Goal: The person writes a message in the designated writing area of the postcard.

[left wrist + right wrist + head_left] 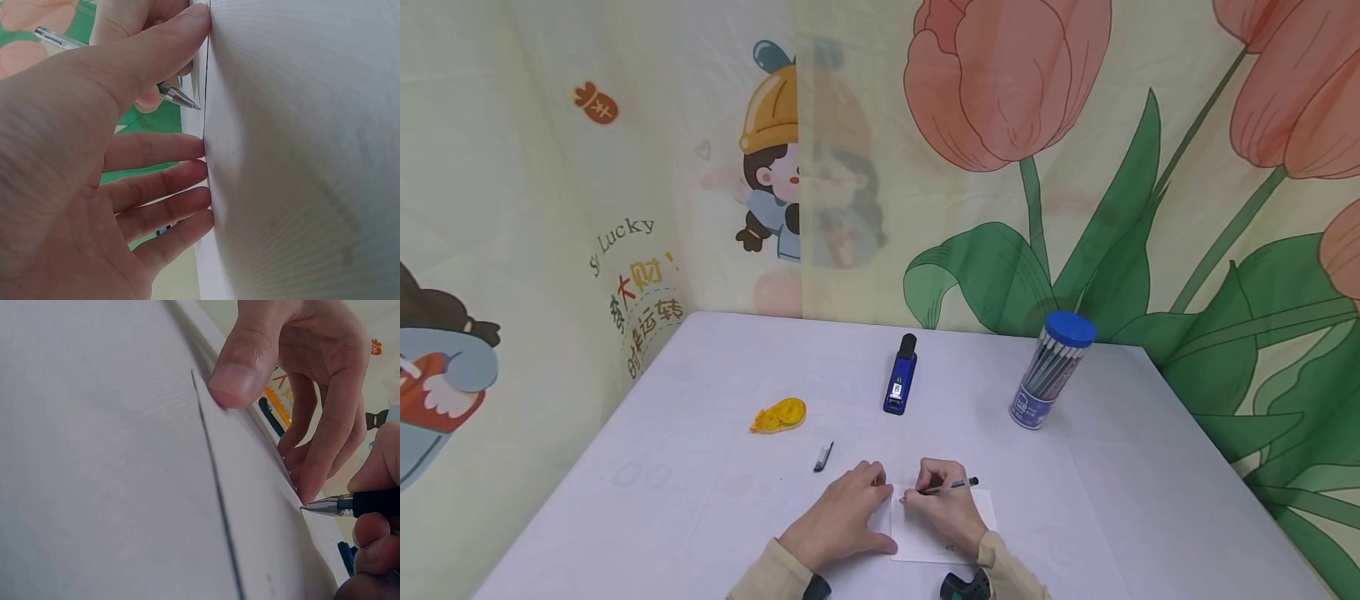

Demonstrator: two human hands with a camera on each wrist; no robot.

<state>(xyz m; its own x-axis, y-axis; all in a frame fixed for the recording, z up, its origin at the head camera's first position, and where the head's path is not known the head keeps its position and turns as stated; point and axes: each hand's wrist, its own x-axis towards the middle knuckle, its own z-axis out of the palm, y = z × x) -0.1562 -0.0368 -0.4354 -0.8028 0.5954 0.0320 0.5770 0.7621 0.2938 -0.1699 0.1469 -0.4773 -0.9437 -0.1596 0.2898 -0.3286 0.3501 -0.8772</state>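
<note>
While the right hand [951,515] grips the pen [961,483] over the paper sheet [917,542], its tip sits near the sheet's far-left corner.
The left hand [846,517], grasping nothing, rests along the sheet's left edge; the pen's long axis runs rightward, tip to tail. Beyond the sheet, leftward, lies the pen cap [823,457].

The pale tabletop [1120,508] carries a white paper sheet [917,542], a pen cap [823,457], a small yellow item [781,415], a blue stapler [900,379] and a blue-lidded pencil tub [1051,371].
</note>
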